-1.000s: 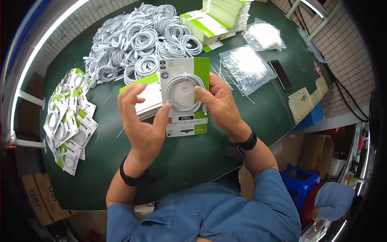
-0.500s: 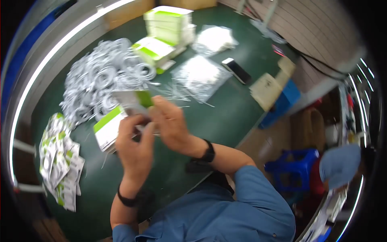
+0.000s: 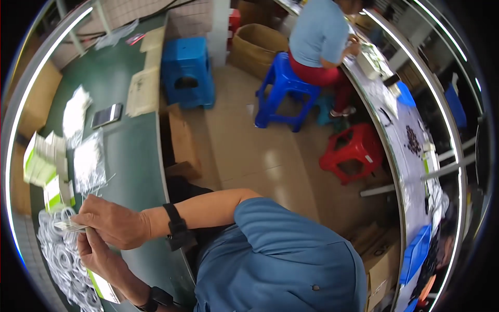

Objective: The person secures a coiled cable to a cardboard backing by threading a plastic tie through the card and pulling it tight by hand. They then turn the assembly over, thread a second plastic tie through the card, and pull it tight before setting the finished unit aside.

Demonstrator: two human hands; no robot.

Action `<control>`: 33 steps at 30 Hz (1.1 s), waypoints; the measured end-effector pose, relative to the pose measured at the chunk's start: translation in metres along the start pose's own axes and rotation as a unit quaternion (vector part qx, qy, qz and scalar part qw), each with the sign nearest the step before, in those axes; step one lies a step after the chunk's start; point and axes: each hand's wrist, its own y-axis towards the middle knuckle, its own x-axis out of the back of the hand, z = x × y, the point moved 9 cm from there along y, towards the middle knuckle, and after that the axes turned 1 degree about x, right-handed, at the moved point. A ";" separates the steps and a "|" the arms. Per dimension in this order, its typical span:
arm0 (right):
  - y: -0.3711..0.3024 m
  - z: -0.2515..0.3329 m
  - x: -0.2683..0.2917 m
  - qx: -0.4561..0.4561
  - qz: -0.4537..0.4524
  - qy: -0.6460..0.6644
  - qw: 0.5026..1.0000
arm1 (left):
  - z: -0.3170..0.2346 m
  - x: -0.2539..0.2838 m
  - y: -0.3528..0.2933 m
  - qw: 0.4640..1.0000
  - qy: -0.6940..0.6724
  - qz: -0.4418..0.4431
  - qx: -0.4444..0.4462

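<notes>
Over the green table's left part, my right hand [image 3: 115,222] pinches a thin, pale flat packet [image 3: 70,226], seen nearly edge-on. My left hand [image 3: 104,260] is just below it, thumb and finger closed at the packet's lower edge. Under and beyond the hands lies a heap of coiled light-grey cables [image 3: 62,262]. A white and green box [image 3: 106,288] is partly hidden behind my left wrist. Clear bags of white pieces [image 3: 89,165] lie farther up the table, beside loose thin white strips.
Stacked white-green cartons [image 3: 39,161] stand at the table's far left. A phone [image 3: 107,115] and cardboard sheets [image 3: 143,92] lie farther along. Blue stools [image 3: 188,70] and a red stool [image 3: 353,153] are on the floor. A person [image 3: 319,36] sits at the opposite bench [image 3: 387,140].
My view has swung to the right, so the table and hands now appear at the left and the aisle shows. The packet has turned nearly edge-on between my hands.
</notes>
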 end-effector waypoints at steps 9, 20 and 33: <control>-0.023 -0.023 0.054 -0.075 -0.069 -0.047 0.994 | 0.022 -0.070 0.016 0.994 0.017 0.106 -0.023; -0.033 -0.053 0.071 -0.114 -0.081 -0.057 0.988 | 0.034 -0.094 0.023 0.999 0.006 0.038 -0.037; -0.043 -0.051 0.078 -0.129 -0.085 -0.096 0.983 | 0.055 -0.101 0.043 0.989 -0.019 0.144 -0.033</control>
